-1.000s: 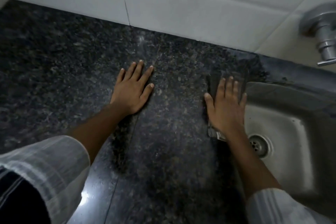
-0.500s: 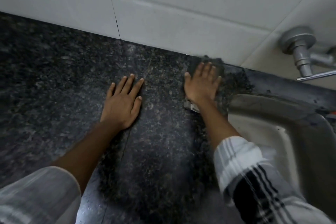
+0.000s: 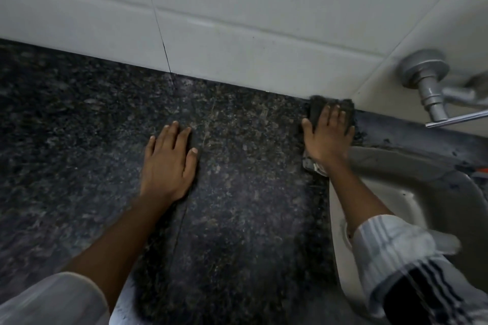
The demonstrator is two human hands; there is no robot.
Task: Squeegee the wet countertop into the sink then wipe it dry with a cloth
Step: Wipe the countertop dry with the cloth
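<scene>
A dark speckled granite countertop fills the left and middle of the view. My right hand lies flat with straight fingers on a dark cloth, pressing it onto the counter at the back wall, just left of the sink. A pale corner of the cloth sticks out under my wrist. My left hand rests flat on the bare granite at the middle, fingers straight, holding nothing. The steel sink sits at the right.
White wall tiles run along the back of the counter. A metal tap juts from the wall above the sink's far side. A small orange thing shows at the right edge. My striped sleeve hangs over the sink.
My right hand slid the cloth away from me along the sink's edge, up to the back wall. My left hand stayed planted on the granite. The view tilted upward.
</scene>
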